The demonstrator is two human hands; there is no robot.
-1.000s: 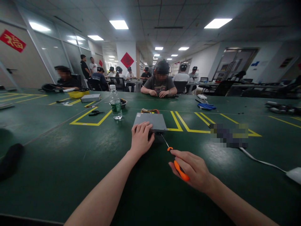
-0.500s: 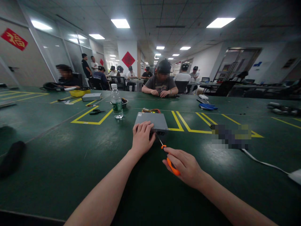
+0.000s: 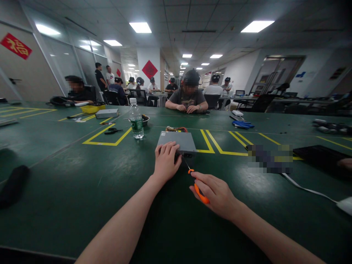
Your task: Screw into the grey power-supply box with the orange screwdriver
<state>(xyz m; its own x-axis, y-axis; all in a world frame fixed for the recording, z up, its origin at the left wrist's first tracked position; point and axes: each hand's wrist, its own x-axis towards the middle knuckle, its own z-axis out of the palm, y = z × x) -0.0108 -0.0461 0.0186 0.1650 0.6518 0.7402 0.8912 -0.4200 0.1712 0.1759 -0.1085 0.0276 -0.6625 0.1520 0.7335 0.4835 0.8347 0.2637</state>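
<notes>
A flat grey metal box [image 3: 177, 141] lies on the green table [image 3: 68, 176] ahead of me, with coloured wires [image 3: 176, 129] at its far end. My left hand [image 3: 165, 161] rests on the box's near edge, fingers curled over it and pressing it down. My right hand [image 3: 214, 194] is closed around the orange handle of a screwdriver [image 3: 196, 185]. Its thin shaft points up and left, and the tip meets the near side of the box beside my left fingers.
A water bottle [image 3: 136, 119] and a small bowl [image 3: 144, 120] stand left of the box, with black scissors [image 3: 112, 131] inside yellow floor-tape lines. Blue gloves [image 3: 242, 124] lie far right. A white cable [image 3: 308, 187] and a dark tray [image 3: 319, 156] are at right. A person [image 3: 189, 96] sits opposite.
My right hand has slid the screwdriver left, so its tip now sits against the box's near side. A dark tray and part of another hand have come in at the right edge.
</notes>
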